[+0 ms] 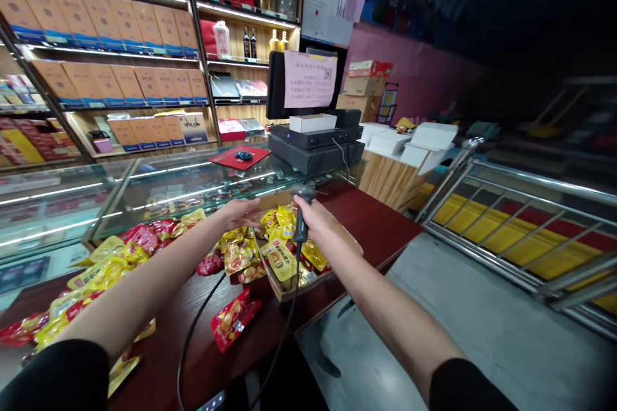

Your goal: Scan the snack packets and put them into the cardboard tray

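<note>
My right hand is wrapped round the handle of a dark corded barcode scanner, above the right part of an open cardboard box. Yellow snack packets fill the box. At the box's far left edge is my left hand, fingers stretched out and holding nothing; whether it touches the box I cannot tell. More snack packets lie against the box's left side, partly under my left arm. A red snack packet lies by itself on the dark red tabletop. The scanner's cord hangs down towards me.
A big heap of snack packets lies at the left. Behind stands a glass display counter with a cash register and a monitor. Boxed goods fill the shelves. A metal railing stands at the right.
</note>
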### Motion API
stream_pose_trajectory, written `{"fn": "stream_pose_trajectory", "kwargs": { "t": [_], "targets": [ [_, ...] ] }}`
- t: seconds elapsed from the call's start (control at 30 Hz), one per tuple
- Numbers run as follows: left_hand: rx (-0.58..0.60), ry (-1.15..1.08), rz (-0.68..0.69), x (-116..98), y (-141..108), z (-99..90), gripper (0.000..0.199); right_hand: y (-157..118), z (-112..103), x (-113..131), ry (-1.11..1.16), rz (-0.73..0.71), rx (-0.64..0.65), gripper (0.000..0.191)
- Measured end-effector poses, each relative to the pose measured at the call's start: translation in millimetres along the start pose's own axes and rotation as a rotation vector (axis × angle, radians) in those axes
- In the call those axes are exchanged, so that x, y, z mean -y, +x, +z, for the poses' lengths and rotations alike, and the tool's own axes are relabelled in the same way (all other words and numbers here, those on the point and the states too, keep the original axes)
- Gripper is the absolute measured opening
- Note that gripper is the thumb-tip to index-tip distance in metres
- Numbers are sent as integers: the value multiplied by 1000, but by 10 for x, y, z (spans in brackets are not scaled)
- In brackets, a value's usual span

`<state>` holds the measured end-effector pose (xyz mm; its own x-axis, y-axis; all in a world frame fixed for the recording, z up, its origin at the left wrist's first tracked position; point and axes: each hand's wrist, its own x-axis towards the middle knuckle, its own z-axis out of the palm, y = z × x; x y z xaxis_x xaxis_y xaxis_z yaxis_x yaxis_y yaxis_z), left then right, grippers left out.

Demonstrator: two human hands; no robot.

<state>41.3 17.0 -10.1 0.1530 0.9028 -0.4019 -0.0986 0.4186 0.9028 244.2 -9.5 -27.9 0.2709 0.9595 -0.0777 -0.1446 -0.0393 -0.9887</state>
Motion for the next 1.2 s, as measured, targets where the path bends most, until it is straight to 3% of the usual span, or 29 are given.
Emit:
{"fn": "stream_pose_trajectory", "kwargs": {
  "t": [0.13,0.27,0.33,0.43,0.5,0.57,0.7,0.83,0.9,1.0,1.1,1.2],
  "targets": [
    [62,222,185,195,-510,-449,39,-354,353,34,198,128,185,22],
    [-54,663,493,784,-1024,-747,31,-866,728,-22,292,231,370,21],
    [-38,841,566,1151,-1247,-806,26,-1116,881,-145,277,252,441,24],
    [67,1027,638,1620,-1504,-798,39,-1413,1052,-411,188,223,508,26],
    [40,1137,689,1821,-1600,-758,51,-1548,1124,-571,138,214,509,27],
    [-19,1234,694,1928,-1638,-720,47,-1643,1159,-669,112,263,504,27],
    [-64,1352,723,1933,-1654,-752,38,-1739,1116,-676,70,321,485,29],
    [-112,1260,603,1756,-1736,-1017,33,-1689,1035,-654,62,162,413,31],
    [-120,1139,524,1644,-1786,-1188,37,-1628,1025,-685,49,78,400,31],
    [-99,898,450,1509,-1825,-1377,38,-1562,1042,-747,24,83,462,33],
    [-89,610,304,1427,-1815,-1426,44,-1574,1070,-763,50,143,541,36],
    [-166,368,247,1373,-1772,-1380,47,-1636,1096,-742,55,199,573,37]
  ]
}}
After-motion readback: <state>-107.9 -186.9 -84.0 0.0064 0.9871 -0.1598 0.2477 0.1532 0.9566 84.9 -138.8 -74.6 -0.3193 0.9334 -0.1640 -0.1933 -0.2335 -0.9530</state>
